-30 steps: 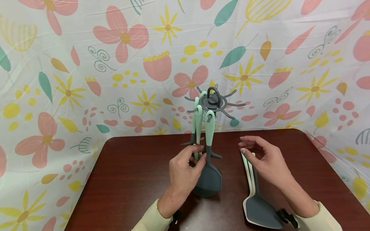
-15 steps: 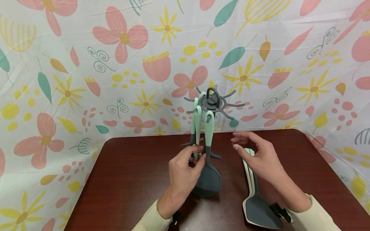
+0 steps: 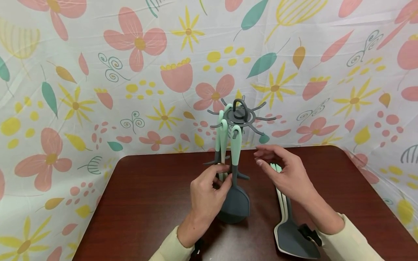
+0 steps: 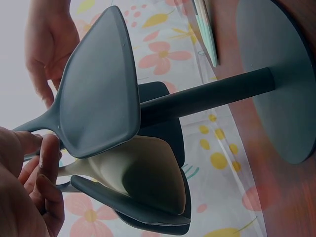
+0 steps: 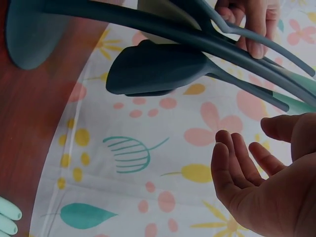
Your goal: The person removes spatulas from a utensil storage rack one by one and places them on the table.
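Note:
A dark grey utensil stand [image 3: 241, 116] with a ring of hooks rises from the table, several mint-handled kitchen utensils hanging on its left and front. My left hand [image 3: 204, 195] grips the stand's pole [image 4: 207, 96] among the utensil necks, thumb and fingers partly hidden by them. A grey turner [image 4: 98, 94] hangs in front, with a cream spoon-like utensil [image 4: 136, 170] behind it. My right hand [image 3: 290, 175] hovers right of the stand, fingers loosely bent and holding nothing. Below it lies a stack of cream and grey turners [image 3: 294, 235], handles pointing away.
The dark brown wooden table [image 3: 153, 203] has rounded far corners. Behind it hangs a white cloth [image 3: 143, 94] printed with flowers and leaves. The stand's round base [image 4: 281, 94] rests on the tabletop. A black wrist strap [image 3: 310, 235] overlaps the stacked turners.
My right hand has moved left and slightly away from me, from over the stack's handle ends towards the stand. The left hand, the stand and the hanging utensils have stayed put.

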Demonstrator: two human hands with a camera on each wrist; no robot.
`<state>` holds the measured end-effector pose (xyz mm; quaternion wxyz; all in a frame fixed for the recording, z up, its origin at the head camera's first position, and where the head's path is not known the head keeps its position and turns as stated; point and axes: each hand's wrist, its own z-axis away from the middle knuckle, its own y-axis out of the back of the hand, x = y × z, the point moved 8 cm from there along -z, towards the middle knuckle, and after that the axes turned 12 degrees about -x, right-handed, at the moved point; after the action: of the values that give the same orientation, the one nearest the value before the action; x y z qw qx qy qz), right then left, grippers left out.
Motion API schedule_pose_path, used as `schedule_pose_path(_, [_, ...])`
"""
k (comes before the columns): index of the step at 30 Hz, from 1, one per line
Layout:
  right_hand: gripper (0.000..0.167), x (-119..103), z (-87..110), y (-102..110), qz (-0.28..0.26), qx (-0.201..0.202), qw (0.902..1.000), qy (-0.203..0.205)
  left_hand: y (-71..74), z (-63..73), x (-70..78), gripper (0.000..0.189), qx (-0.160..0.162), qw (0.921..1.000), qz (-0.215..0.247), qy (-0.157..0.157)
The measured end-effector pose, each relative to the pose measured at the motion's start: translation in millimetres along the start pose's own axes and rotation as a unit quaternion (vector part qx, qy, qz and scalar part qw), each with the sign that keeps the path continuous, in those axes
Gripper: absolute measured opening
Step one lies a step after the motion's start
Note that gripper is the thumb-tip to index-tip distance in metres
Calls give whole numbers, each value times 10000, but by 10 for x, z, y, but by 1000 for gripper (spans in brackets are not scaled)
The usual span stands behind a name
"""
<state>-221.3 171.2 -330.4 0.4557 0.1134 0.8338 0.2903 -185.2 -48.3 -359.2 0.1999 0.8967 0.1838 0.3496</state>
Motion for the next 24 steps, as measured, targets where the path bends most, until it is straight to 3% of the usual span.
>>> schedule_pose_path(18, [41,-84,-176,-96,-354,-220,9991,50,-7,-5,-8,23,-48,10000,49,3])
schedule_pose_path(24, [41,-117,-243,-142,-719,-337,9968,63,-12,-4,-13,22,-82,10000,30,48])
